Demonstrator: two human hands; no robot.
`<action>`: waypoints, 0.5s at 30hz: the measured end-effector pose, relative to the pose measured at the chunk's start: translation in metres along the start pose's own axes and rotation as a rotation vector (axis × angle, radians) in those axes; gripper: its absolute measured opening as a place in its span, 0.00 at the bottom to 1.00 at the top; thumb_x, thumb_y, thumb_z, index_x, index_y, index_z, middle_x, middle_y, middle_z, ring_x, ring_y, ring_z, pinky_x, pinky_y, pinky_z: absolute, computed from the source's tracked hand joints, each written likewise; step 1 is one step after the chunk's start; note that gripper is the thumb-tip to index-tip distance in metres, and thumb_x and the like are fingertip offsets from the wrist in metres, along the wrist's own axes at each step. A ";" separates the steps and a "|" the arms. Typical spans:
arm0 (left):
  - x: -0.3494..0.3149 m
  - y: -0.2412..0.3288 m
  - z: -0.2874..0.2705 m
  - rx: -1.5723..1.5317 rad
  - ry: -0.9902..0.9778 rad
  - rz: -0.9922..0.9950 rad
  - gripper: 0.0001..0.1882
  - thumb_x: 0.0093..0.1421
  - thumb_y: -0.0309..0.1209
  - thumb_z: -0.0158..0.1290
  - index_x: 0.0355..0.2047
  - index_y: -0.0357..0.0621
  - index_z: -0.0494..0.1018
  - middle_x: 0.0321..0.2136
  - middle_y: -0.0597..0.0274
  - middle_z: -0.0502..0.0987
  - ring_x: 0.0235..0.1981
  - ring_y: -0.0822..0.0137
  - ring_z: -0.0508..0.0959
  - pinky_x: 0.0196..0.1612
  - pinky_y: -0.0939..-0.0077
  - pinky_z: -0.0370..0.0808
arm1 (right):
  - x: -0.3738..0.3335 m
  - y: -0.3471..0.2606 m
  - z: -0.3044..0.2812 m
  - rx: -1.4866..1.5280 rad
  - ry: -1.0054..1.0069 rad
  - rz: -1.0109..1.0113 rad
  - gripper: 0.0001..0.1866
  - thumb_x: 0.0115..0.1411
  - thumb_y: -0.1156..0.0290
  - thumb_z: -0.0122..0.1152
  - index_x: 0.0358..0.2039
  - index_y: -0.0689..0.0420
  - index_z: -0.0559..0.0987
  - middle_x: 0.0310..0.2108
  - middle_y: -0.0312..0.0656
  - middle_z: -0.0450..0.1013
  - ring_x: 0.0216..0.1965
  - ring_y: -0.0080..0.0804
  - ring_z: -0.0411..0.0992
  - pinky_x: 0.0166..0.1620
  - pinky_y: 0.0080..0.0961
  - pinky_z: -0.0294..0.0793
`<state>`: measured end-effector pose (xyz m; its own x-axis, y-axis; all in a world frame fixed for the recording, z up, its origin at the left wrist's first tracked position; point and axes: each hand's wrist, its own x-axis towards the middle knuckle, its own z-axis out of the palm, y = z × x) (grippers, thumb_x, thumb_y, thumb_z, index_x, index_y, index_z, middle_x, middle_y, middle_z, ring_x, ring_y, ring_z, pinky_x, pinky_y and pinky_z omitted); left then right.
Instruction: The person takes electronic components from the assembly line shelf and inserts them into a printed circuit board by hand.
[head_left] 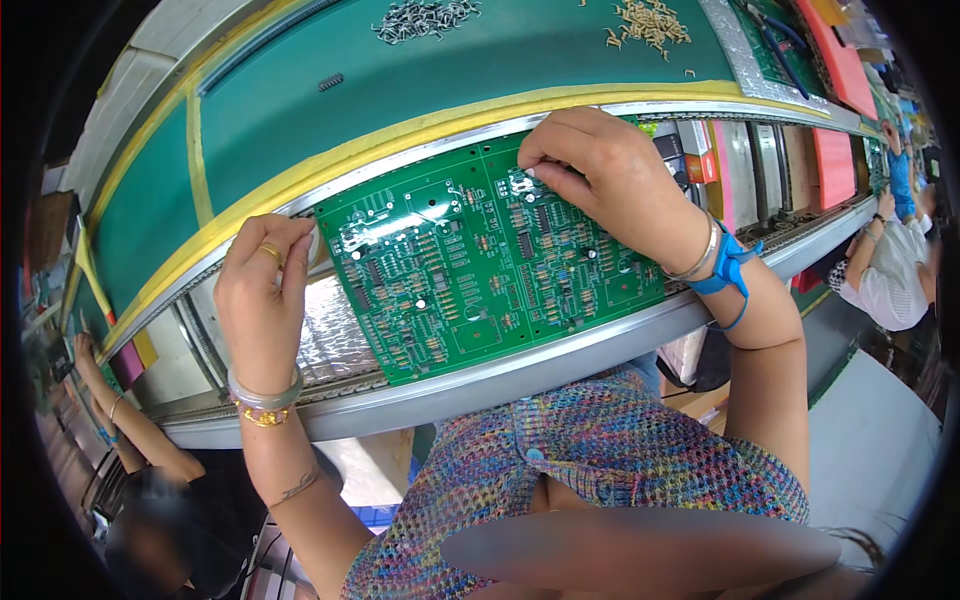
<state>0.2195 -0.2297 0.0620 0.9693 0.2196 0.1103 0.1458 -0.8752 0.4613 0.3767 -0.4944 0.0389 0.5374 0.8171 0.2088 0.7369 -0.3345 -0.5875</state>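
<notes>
A green circuit board [470, 290], crowded with small resistors, black chips and white round parts, lies across the metal rails in front of me. At its far left corner is my left hand [262, 295], thumb and forefinger pinched together; whatever is between them is too small to make out. My right hand [595, 170] reaches over the far edge of the board, right of its middle. Its thumb and forefinger are closed just above the surface. A tiny white spot shows at these fingertips, but I cannot tell if it is a part or a nail.
Beyond the far rail, a green mat [520, 60] bears a pile of grey metal parts [425, 20], a pile of tan parts [652, 24] and one black part [331, 82]. Blue-handled pliers [785, 62] lie far right. The near rail [500, 366] crosses before me. Co-workers' arms [150, 425] show at both sides.
</notes>
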 end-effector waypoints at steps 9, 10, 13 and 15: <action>0.001 0.004 0.004 -0.007 0.002 0.010 0.05 0.54 0.21 0.57 0.33 0.37 0.78 0.30 0.58 0.77 0.27 0.61 0.77 0.30 0.72 0.73 | 0.000 -0.001 -0.001 -0.024 0.004 -0.028 0.06 0.51 0.79 0.62 0.30 0.58 0.76 0.29 0.42 0.73 0.33 0.43 0.72 0.36 0.34 0.72; 0.001 0.004 0.005 -0.014 -0.004 0.013 0.05 0.54 0.21 0.57 0.33 0.37 0.78 0.30 0.58 0.77 0.27 0.61 0.77 0.30 0.72 0.73 | 0.000 -0.001 -0.001 -0.034 0.001 -0.030 0.06 0.51 0.79 0.62 0.30 0.58 0.76 0.29 0.42 0.73 0.34 0.43 0.72 0.36 0.34 0.72; 0.000 0.002 0.008 -0.021 -0.009 0.018 0.05 0.54 0.21 0.58 0.33 0.37 0.78 0.30 0.59 0.77 0.26 0.61 0.77 0.30 0.72 0.73 | -0.001 0.000 0.001 -0.046 -0.010 -0.031 0.06 0.50 0.79 0.62 0.30 0.58 0.76 0.30 0.42 0.73 0.34 0.42 0.72 0.36 0.33 0.72; -0.001 0.002 0.007 -0.023 -0.007 0.024 0.06 0.54 0.21 0.58 0.33 0.37 0.78 0.30 0.59 0.77 0.26 0.61 0.77 0.29 0.72 0.73 | -0.001 0.000 0.001 -0.051 -0.015 -0.030 0.06 0.50 0.79 0.62 0.30 0.58 0.76 0.30 0.42 0.73 0.34 0.42 0.72 0.36 0.33 0.72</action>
<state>0.2207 -0.2345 0.0562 0.9738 0.1956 0.1161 0.1177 -0.8702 0.4783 0.3756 -0.4947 0.0384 0.5083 0.8342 0.2137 0.7729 -0.3325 -0.5405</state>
